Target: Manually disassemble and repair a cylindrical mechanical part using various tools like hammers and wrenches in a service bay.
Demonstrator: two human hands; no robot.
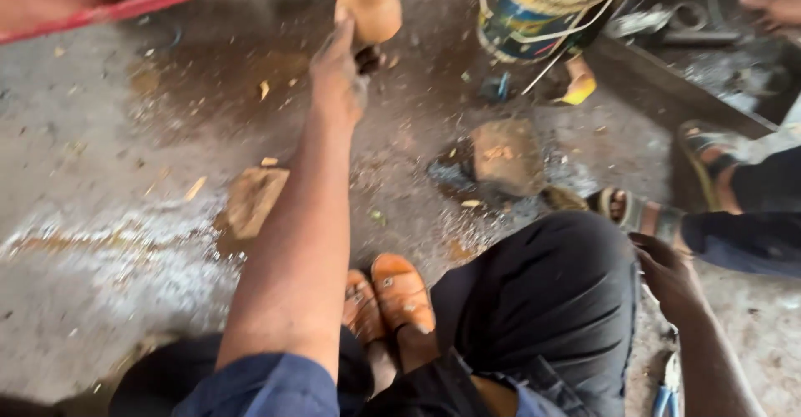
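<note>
- Currently left hand stretched forward, fingers closed around tan wooden piece above the floor.
- Right hand at right knee, fingers curled; can't tell if holding anything.
- Wood blocks lie nearby.

We've got our left arm stretched way out front, left hand clenched tight; our right hand hangs low beside our knee, fingers loosely curled.

Two hands of the wearer: the left hand and the right hand. Two orange shoes. Two flat blocks, one by the left arm, one farther right. One bucket. Two sandalled feet of another person.
</note>
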